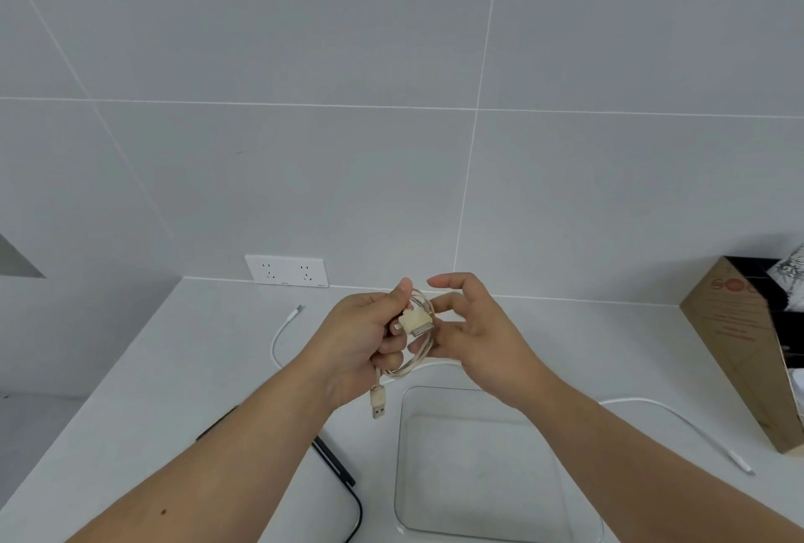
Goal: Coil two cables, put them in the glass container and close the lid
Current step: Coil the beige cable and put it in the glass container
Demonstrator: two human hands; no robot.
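My left hand (pixel 363 344) grips a yellowed cable (pixel 420 327) wound into a small coil, its wide flat plug on top and its USB plug (pixel 377 403) hanging below the fist. My right hand (pixel 474 340) is beside the coil with fingers spread, fingertips touching its loops. Under my hands stands an empty glass container (pixel 478 468) with no lid on it. A second, white cable (pixel 280 338) lies uncoiled on the counter behind my arms; its other end (pixel 713 440) shows at the right. A dark-rimmed lid (pixel 339 468) lies left of the container, mostly hidden by my left forearm.
The white counter (pixel 195 368) meets a tiled wall with a double socket (pixel 287 271). An open cardboard box (pixel 748 346) stands at the far right edge. At the left the counter drops off along a slanted edge.
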